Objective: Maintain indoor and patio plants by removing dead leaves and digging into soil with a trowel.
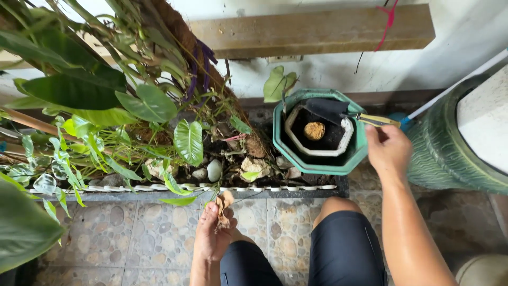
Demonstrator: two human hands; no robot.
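A trowel (353, 115) is being grasped by the right hand (388, 150), blade inside the green pot (317, 165); a dry leaf (224, 204) is being pinched by the left hand (210, 237). Possibly stones (214, 170) are lying among the plants (132, 106).

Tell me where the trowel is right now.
In the head view, right of centre: the trowel is held by the right hand, its dark blade resting over the white inner pot inside the green octagonal pot.
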